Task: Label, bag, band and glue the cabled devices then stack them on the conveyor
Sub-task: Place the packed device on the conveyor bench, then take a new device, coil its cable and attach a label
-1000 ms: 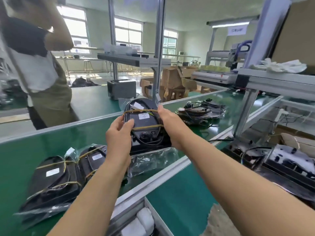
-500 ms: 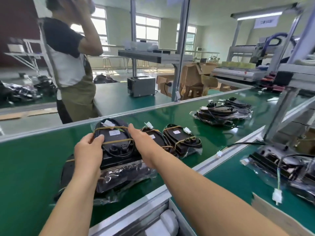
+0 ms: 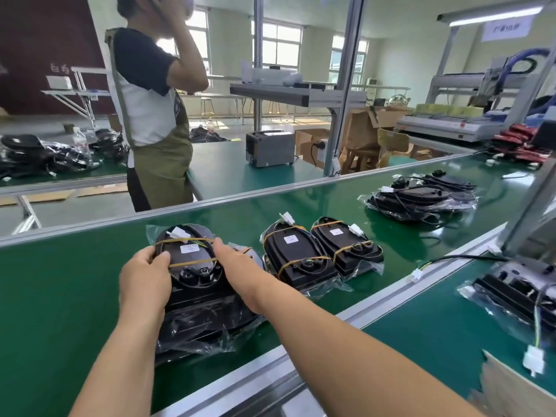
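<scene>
We see both hands on one bagged device (image 3: pixel 192 260), a black oval unit in clear plastic with a white label and two tan rubber bands (image 3: pixel 192 262) across it. It lies on top of a second bagged unit (image 3: pixel 207 323) on the green conveyor (image 3: pixel 60 296), near the belt's front rail.

The left hand (image 3: pixel 144 275) grips the device's left edge. Its thumb lies over the top by the lower band, and its fingers are hidden under the plastic. The right hand (image 3: pixel 237 266) holds the right edge, with one digit stretched toward the upper band. The rest of its fingers are turned away from us, so we cannot tell how far they wrap around. The unit below is mostly covered, and we make out only its dark front and crumpled bag.

Just to the right, two more banded devices (image 3: pixel 298 257) lie side by side on the belt, touching. Well beyond them sits a loose heap of cabled units (image 3: pixel 421 197), too tangled for us to count.

On the near desk (image 3: pixel 436 335), at the right edge, an unbanded device (image 3: pixel 517 296) is cut off by the frame. A white connector (image 3: pixel 534 361) hangs on its wire in front of it.

Across the conveyor stands another person (image 3: pixel 153 115) in an apron, with one arm raised and the head partly out of view.
</scene>
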`<state>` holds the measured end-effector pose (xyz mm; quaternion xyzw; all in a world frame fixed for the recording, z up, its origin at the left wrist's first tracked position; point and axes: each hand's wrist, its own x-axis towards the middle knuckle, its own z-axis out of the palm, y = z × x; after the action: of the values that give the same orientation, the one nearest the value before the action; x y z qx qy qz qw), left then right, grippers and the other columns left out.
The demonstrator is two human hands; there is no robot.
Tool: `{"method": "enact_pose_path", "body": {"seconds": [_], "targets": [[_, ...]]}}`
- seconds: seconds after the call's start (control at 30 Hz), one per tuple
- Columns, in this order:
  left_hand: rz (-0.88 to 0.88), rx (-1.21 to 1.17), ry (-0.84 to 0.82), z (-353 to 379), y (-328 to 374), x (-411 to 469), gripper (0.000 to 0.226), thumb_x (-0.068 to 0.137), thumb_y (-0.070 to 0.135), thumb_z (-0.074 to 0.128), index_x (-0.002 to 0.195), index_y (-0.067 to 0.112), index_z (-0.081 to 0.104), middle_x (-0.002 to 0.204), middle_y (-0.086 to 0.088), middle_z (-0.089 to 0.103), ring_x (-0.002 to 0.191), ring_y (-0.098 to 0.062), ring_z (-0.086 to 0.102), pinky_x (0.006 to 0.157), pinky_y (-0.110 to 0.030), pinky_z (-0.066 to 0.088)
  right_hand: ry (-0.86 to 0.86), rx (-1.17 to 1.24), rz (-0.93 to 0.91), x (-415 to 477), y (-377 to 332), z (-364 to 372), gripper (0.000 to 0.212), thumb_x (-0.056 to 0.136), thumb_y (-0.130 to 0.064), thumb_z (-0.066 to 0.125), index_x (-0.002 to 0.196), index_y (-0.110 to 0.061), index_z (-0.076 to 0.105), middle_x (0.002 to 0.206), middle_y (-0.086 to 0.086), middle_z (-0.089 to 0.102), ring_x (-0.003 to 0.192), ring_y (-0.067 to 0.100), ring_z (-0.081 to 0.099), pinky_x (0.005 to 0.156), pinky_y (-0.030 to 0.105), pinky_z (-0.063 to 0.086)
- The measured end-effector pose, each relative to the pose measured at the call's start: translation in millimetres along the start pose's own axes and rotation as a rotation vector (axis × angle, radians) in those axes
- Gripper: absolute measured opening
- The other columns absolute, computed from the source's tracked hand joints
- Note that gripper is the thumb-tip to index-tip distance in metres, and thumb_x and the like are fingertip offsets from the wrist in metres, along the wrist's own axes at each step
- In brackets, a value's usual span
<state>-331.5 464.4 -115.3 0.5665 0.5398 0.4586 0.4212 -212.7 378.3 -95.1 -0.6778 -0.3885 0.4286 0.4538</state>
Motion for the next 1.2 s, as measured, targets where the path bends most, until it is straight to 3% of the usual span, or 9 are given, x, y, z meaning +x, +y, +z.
{"method": "enact_pose_path", "body": {"seconds": [0.07, 0.13, 0.27, 0.43, 0.6, 0.83, 0.93, 1.1, 1.2], "targets": [[0.068, 0.147, 0.0, -1.3, 3.8, -3.5, 0.038, 0.097, 0.024, 0.049, 0.134, 0.019, 0.055, 0.124, -0.005, 0.062, 0.103, -0.031, 0.059, 0.094, -0.046, 0.048, 0.026, -0.066, -0.028, -1.4, 0.6, 2.9, 0.042, 0.105, -0.019, 0.03, 0.143, -0.003, 0.037, 0.142, 0.016, 0.043, 0.128, 0.033, 0.043, 0.106, 0.043, 0.033], [0.122, 0.257, -0.012, -2.3, 6.8, -6.3, 0.042, 0.099, 0.025, 0.045, 0.14, 0.019, 0.05, 0.14, -0.009, 0.054, 0.12, -0.034, 0.053, 0.1, -0.05, 0.045, 0.013, -0.185, -0.045, -1.9, 2.1, 6.0, 0.053, 0.105, -0.032, 0.032, 0.155, -0.018, 0.024, 0.151, 0.006, 0.038, 0.136, 0.028, 0.038, 0.113, 0.043, 0.03], [0.159, 0.312, -0.037, -5.2, 8.9, -11.4, 0.042, 0.101, 0.026, 0.041, 0.141, 0.019, 0.05, 0.144, -0.008, 0.051, 0.128, -0.033, 0.048, 0.104, -0.048, 0.04, -0.006, -0.362, -0.114, -5.1, 3.3, 4.2, 0.061, 0.105, -0.043, 0.032, 0.159, -0.024, 0.013, 0.164, 0.003, 0.023, 0.149, 0.026, 0.024, 0.121, 0.046, 0.021], [0.171, 0.303, -0.089, -10.0, 17.7, -16.4, 0.038, 0.103, 0.035, 0.036, 0.13, 0.02, 0.058, 0.139, -0.008, 0.055, 0.122, -0.032, 0.05, 0.101, -0.047, 0.039, 0.044, -0.28, -0.104, -13.2, 3.9, -5.1, 0.062, 0.104, -0.05, 0.029, 0.159, -0.028, 0.012, 0.165, -0.002, 0.022, 0.151, 0.023, 0.021, 0.121, 0.04, 0.018], [0.453, 0.241, -0.013, 8.2, 45.8, -44.7, 0.047, 0.103, 0.036, 0.039, 0.14, 0.008, 0.049, 0.151, -0.009, 0.04, 0.14, -0.023, 0.032, 0.115, -0.044, 0.026, 0.271, -0.126, -0.166, -43.5, 0.2, -47.8, 0.058, 0.105, -0.045, 0.031, 0.157, -0.02, 0.025, 0.159, 0.003, 0.035, 0.144, 0.023, 0.034, 0.11, 0.031, 0.026], [0.585, -0.021, -0.474, 117.9, 97.1, -159.0, 0.041, 0.101, 0.041, 0.044, 0.137, 0.023, 0.052, 0.142, 0.005, 0.049, 0.119, -0.005, 0.044, 0.099, -0.026, 0.034, 0.729, -0.01, -0.13, -121.3, 21.6, -162.9, 0.048, 0.104, -0.042, 0.039, 0.146, -0.019, 0.045, 0.143, 0.001, 0.054, 0.128, 0.019, 0.049, 0.109, 0.037, 0.038], [0.577, -0.095, -0.748, 177.7, 112.4, -213.9, 0.041, 0.1, 0.037, 0.047, 0.137, 0.021, 0.053, 0.14, 0.006, 0.052, 0.114, -0.002, 0.046, 0.086, -0.005, 0.032, 0.968, -0.02, -0.067, -168.9, 39.6, -223.0, 0.046, 0.103, -0.034, 0.044, 0.147, -0.018, 0.043, 0.131, -0.001, 0.056, 0.115, 0.018, 0.052, 0.096, 0.029, 0.038], [0.566, -0.06, -1.043, 267.9, 142.0, -289.2, 0.048, 0.099, 0.039, 0.049, 0.14, 0.013, 0.05, 0.136, -0.002, 0.057, 0.122, -0.016, 0.051, 0.092, -0.021, 0.031, 1.267, -0.157, 0.105, -244.9, 74.2, -308.2, 0.049, 0.097, -0.021, 0.047, 0.145, -0.014, 0.042, 0.144, 0.009, 0.049, 0.123, 0.03, 0.053, 0.103, 0.043, 0.045], [0.586, -0.013, -1.143, 310.4, 157.7, -326.9, 0.051, 0.099, 0.046, 0.047, 0.138, 0.013, 0.049, 0.136, -0.003, 0.057, 0.119, -0.02, 0.053, 0.09, -0.027, 0.033, 1.406, -0.244, 0.17, -284.7, 89.2, -348.1, 0.053, 0.096, -0.021, 0.049, 0.147, -0.011, 0.041, 0.151, 0.011, 0.042, 0.132, 0.031, 0.047, 0.111, 0.045, 0.04]]}}
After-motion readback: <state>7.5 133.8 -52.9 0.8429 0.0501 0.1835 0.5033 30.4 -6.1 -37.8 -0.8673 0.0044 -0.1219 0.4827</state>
